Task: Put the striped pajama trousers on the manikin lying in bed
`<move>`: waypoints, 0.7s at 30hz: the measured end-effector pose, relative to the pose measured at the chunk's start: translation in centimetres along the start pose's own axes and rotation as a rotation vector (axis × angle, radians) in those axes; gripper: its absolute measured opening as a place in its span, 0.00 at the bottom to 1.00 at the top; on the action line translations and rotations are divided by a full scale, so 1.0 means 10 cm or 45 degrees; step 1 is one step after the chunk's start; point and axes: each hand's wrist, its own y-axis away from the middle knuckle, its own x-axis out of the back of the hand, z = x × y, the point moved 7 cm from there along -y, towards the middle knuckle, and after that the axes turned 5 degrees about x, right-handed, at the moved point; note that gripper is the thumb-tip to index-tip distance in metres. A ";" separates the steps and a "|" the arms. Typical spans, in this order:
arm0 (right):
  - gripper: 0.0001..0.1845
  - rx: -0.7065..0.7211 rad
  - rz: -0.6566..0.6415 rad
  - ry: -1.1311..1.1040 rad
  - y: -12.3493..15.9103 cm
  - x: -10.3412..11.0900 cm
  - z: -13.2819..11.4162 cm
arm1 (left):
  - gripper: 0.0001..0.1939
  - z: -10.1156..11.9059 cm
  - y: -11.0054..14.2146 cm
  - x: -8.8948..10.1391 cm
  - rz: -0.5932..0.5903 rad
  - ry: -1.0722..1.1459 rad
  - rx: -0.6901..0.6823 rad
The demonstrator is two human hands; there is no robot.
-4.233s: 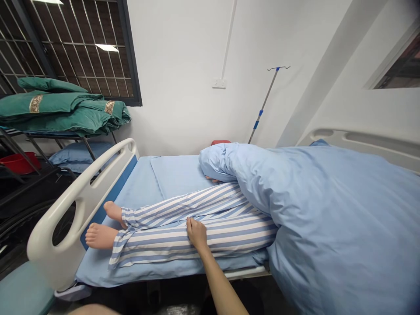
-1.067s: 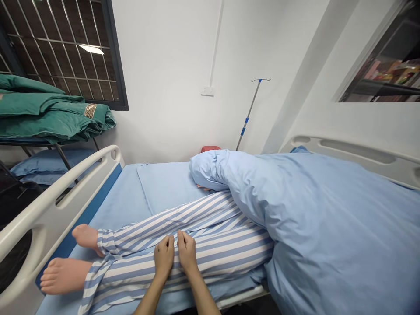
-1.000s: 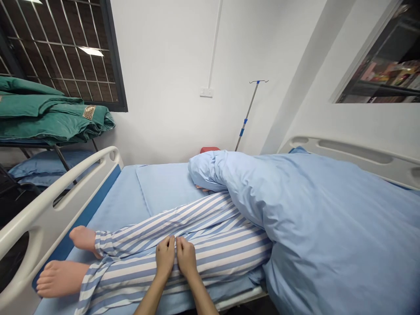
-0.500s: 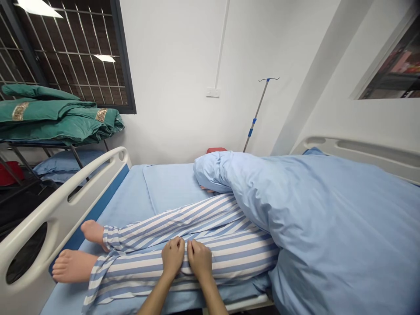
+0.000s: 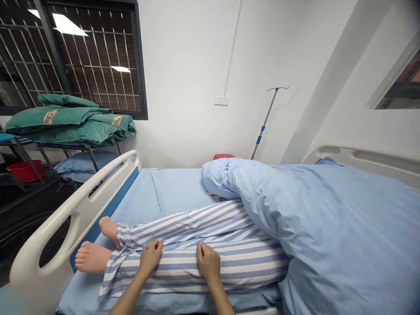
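Note:
Two legs in blue-and-white striped trousers (image 5: 252, 256) lie on the bed, bare feet (image 5: 93, 257) towards the left end; they look like a manikin's. Over the lower part of the nearer leg is my left hand (image 5: 151, 257), closed, its knuckles up. My right hand (image 5: 209, 261) is closed too, further up the same leg around the knee. Both touch or nearly touch the trouser cloth. The curled fingertips are hidden, so whether cloth is pinched in them does not show. A light blue quilt (image 5: 331, 218) covers everything above the thighs.
At the left stands the white bed end board (image 5: 82, 186), at the right another board (image 5: 377, 157). An IV pole (image 5: 266, 118) rises behind the bed. Folded green quilts (image 5: 72, 124) lie on a rack above a red basin (image 5: 26, 170) and a wheelchair's dark wheel.
My hands have moved apart. The left one has slid down the leg towards the foot, while the right stays near the knee. The view has turned slightly left.

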 end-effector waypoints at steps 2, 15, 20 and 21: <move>0.21 0.009 -0.011 0.001 0.01 -0.02 -0.01 | 0.15 -0.40 -0.07 0.22 0.017 -0.117 0.056; 0.10 0.004 -0.554 -0.142 -0.34 -0.43 -0.46 | 0.15 -0.71 -0.10 0.33 0.111 -0.370 -0.129; 0.05 0.413 -0.586 -0.242 -0.72 -0.84 -1.70 | 0.16 -0.73 -0.11 0.32 0.091 -0.386 -0.101; 0.09 0.512 -0.583 -0.213 -0.79 -0.95 -1.96 | 0.17 -0.74 -0.12 0.31 0.077 -0.391 -0.089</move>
